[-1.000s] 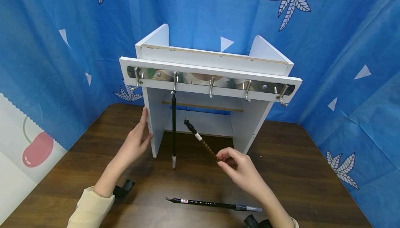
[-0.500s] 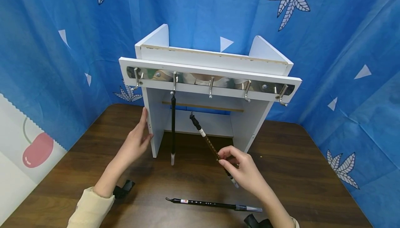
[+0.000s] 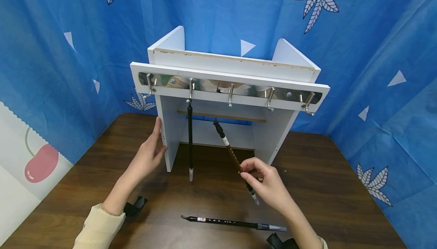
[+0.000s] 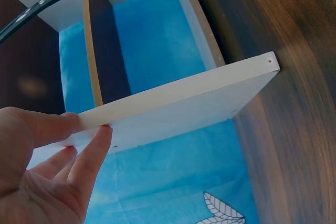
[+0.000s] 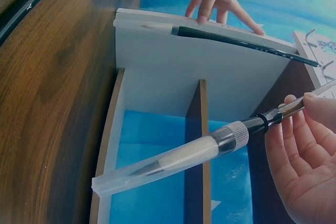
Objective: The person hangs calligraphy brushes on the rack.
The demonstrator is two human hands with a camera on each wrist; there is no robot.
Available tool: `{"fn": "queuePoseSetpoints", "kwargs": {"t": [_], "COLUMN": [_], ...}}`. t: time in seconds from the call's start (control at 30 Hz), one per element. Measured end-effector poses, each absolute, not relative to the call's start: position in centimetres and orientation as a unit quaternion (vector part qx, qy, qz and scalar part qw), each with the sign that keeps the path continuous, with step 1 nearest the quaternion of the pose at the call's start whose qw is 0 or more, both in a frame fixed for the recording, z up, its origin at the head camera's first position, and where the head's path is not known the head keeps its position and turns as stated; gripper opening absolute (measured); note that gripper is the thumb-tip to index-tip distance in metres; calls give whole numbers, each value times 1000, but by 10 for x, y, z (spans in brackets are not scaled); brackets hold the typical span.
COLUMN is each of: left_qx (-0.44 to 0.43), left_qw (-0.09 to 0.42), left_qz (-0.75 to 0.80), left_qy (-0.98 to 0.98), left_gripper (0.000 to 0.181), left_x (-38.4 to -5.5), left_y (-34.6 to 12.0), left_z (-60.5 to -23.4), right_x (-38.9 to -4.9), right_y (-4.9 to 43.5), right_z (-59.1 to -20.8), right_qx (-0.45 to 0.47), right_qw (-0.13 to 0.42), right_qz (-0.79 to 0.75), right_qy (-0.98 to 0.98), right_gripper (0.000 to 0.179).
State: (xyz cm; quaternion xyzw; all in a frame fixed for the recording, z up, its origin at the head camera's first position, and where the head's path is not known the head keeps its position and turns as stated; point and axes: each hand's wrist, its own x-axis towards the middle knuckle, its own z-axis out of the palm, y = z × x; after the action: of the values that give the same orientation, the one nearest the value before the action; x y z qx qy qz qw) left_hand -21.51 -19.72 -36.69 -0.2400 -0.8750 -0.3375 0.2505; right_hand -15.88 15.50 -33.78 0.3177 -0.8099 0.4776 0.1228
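Note:
My right hand [image 3: 264, 179] pinches a brown calligraphy brush [image 3: 232, 155] by its shaft, thumb against fingers. The brush leans, its black loop end up and left, below the middle hook [image 3: 231, 94]. In the right wrist view its bristles sit in a clear cap [image 5: 173, 161], pointing away from the hand. My left hand [image 3: 147, 158] rests with extended fingers on the left side panel [image 4: 184, 95] of a white shelf; the thumb touches the panel's front edge. A black brush [image 3: 190, 139] hangs tip down from the second hook [image 3: 191, 89].
Across the shelf top runs a white board [image 3: 225, 75] with a metal strip of several hooks. Another black brush [image 3: 227, 222] lies on the wooden table [image 3: 164, 196] in front. Dark straps [image 3: 135, 206] are near the wrists. A blue curtain [image 3: 218, 14] stands behind.
My right hand has shifted slightly right, and the brown brush's loop end has moved up and right, making it steeper. The hanging brush sways slightly. My left hand stays put.

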Motion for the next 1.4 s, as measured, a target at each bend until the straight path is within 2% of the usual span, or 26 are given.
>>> {"fn": "queuePoseSetpoints", "kwargs": {"t": [0.47,0.6,0.87,1.07,1.4], "left_qx": [-241,-240,-239,-240,-241], "left_qw": [251,252,247,250,256], "left_qz": [-341,-340,-342,-338,-337], "left_qy": [-873,-874,-874,-875,-874], "left_gripper": [104,105,104,104,106], "left_x": [-216,-215,-214,-216,-216], "left_y": [-198,-198,-197,-197,-197], "left_z": [-367,-367,-366,-366,-367], "right_x": [-158,-159,-160,-162,-162], "right_y": [156,157,158,156,154], "right_z": [-337,-337,-337,-338,-339], "right_qx": [300,309,328,329,334], "right_qw": [125,97,3,-40,-56], "right_qz": [496,519,600,627,636], "right_qy": [-805,-791,-729,-705,-693], "right_gripper": [17,16,14,14,14]}}
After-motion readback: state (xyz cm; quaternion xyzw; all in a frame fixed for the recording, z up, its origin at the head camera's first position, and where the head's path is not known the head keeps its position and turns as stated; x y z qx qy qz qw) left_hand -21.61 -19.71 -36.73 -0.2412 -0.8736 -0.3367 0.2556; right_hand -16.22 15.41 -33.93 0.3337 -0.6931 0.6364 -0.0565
